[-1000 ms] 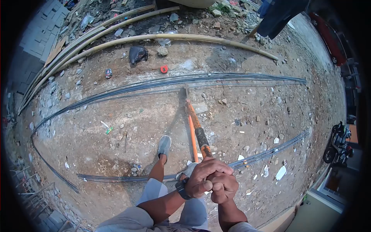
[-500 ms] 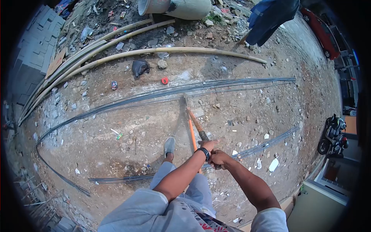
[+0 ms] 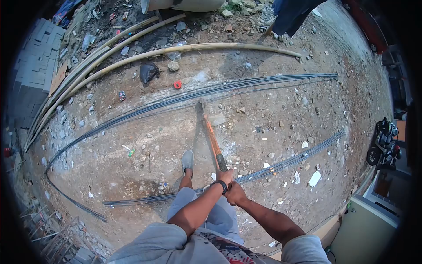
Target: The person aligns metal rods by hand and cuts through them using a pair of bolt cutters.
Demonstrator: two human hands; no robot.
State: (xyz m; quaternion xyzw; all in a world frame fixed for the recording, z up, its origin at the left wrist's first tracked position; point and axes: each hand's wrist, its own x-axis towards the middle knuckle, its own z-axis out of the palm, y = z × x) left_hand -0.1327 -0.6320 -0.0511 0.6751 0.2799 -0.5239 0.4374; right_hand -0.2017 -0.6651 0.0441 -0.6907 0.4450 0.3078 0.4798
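Note:
A long-handled bolt cutter (image 3: pixel 212 137) with worn orange arms and dark grips stretches forward from my body. Its head rests by a thin rod along the near side of the bent bundle of steel rods (image 3: pixel 184 102); whether the jaws bite on it I cannot make out. My left hand (image 3: pixel 225 177), with a black watch on the wrist, is wrapped round the grip end. Close behind and touching it, my right hand (image 3: pixel 236 193) is also closed on the handles. The two handles appear together as one line. Fingers partly hide the grip ends.
A second rod bundle (image 3: pixel 285 165) crosses the ground beside my feet. Beyond the bent bundle lie a red tape measure (image 3: pixel 177 85), a black plastic bag (image 3: pixel 149 72) and long bamboo poles (image 3: pixel 198 47). A motorbike (image 3: pixel 383 143) stands at right; grey blocks (image 3: pixel 37 61) are stacked at left.
The bolt cutter's handles, seen apart before, have come together. Both hands have moved down and left in view, closer to my body, and the whole view has shifted slightly.

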